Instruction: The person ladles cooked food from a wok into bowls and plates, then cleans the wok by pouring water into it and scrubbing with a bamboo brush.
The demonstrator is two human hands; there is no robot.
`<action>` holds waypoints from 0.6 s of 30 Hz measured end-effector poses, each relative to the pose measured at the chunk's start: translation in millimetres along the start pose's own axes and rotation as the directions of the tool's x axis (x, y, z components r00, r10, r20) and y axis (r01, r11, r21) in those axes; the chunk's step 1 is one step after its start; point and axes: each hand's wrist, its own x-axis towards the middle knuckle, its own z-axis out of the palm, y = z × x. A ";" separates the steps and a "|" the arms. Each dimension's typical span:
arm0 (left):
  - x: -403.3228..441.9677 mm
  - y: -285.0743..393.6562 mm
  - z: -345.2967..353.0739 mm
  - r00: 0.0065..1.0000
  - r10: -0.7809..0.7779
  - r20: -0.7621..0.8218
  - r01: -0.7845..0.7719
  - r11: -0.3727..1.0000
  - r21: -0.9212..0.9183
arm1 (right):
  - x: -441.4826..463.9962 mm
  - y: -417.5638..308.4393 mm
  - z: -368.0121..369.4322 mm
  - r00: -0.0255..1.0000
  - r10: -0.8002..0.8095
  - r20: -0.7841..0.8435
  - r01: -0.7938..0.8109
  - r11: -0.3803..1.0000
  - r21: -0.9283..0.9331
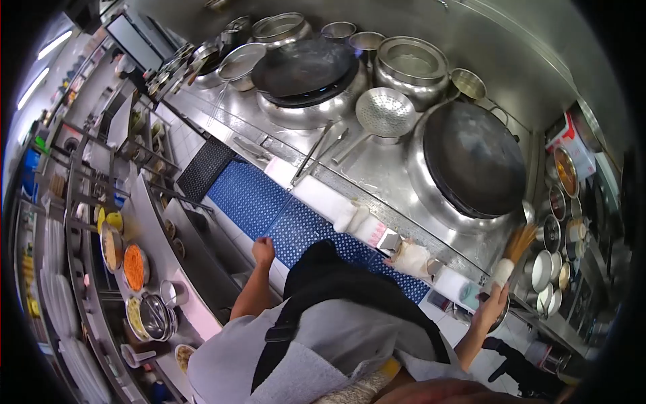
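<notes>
My right hand [492,306] is closed round the pale wrapped handle of a bamboo wok brush [520,244]. The brush's brown bristles point up, close to the right front corner of the stove. Just left of them a large dark wok [476,158] sits on a round steel burner ring. My left hand [264,251] hangs in a loose fist over the blue floor mat, with nothing visible in it. On the steel stove top, between the two woks, rests a perforated strainer [385,113] with its handle toward me.
Another dark wok [306,67] stands farther left, with steel pots [412,59] behind. Tongs [313,153] and folded white cloths [323,196] lie along the stove's front edge. Left is a counter with shredded orange food [135,267]; right, seasoning bowls [541,269]. A person [128,69] stands far back.
</notes>
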 end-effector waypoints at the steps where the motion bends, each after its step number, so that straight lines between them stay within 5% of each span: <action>1: 8.7 30.3 -18.8 0.997 0.030 -0.075 -0.037 0.995 -0.095 | -21.1 -24.4 33.3 0.999 -0.036 0.024 0.034 0.995 0.089; 3: 29.8 106.3 -54.1 0.992 0.054 -0.119 -0.091 0.938 -0.336 | -24.0 -41.0 76.4 0.982 -0.106 0.154 0.082 0.985 0.152; 4: 46.8 134.9 -63.2 0.965 0.182 -0.188 -0.242 0.893 -0.379 | -8.4 -43.0 100.9 0.947 -0.141 0.287 0.104 0.985 0.139; 6: 98.1 195.7 -75.1 0.984 0.162 -0.074 -0.173 0.765 -0.621 | -9.3 -62.6 190.2 0.845 -0.170 0.507 0.183 0.983 0.024; 9: 206.4 280.4 -66.9 0.870 0.407 -0.279 -0.486 0.611 -0.625 | -26.2 -90.2 337.6 0.580 -0.333 0.743 0.547 0.836 -0.053; 11: 258.7 340.7 -91.8 0.643 0.625 -0.443 -0.766 0.521 -0.377 | -50.5 -114.7 447.7 0.240 -0.549 0.800 0.833 0.540 0.120; 13: 305.6 374.9 -107.3 0.602 0.673 -0.430 -0.794 0.563 -0.229 | -73.9 -140.6 563.1 0.205 -0.429 0.880 0.809 0.580 0.094; 14: 329.5 375.2 -108.1 0.627 0.709 -0.322 -0.771 0.625 -0.124 | -62.0 -144.3 623.4 0.101 -0.449 0.888 0.900 0.421 0.110; 15: 351.6 378.5 -105.2 0.632 0.749 -0.199 -0.767 0.642 -0.023 | -72.5 -152.9 674.6 0.168 -0.472 0.866 0.933 0.360 0.015; 16: 365.0 382.3 -99.3 0.622 0.780 -0.067 -0.777 0.625 0.078 | -73.2 -154.9 723.0 0.129 -0.557 0.820 0.948 0.311 0.063; 17: 373.9 382.8 -98.4 0.577 0.815 -0.048 -0.815 0.579 0.020 | -74.4 -156.0 771.0 0.379 -0.465 0.800 0.913 0.328 -0.242; 18: 387.6 384.8 -99.9 0.533 0.845 -0.048 -0.846 0.532 -0.027 | -57.0 -131.8 823.0 0.229 -0.673 0.703 0.961 0.272 -0.053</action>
